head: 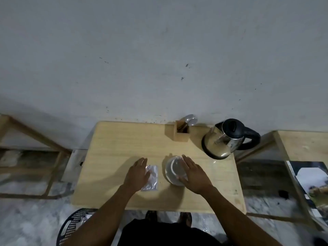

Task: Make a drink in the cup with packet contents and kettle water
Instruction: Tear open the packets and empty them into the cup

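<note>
A small wooden table [113, 139] stood against a grey wall [159, 50]. The shiny packet [151, 176] lay flat at lower centre, beside a white cup [173, 172]. The left hand [137, 174] lay spread over the packet's edge. The right hand [194, 175] lay spread on the cup. The kettle [225, 139] sat near the right edge; the table's left part was bare.

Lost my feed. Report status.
Left hand flat on packet, right hand over cup. Both open. Kettle untouched, path clear.
</note>
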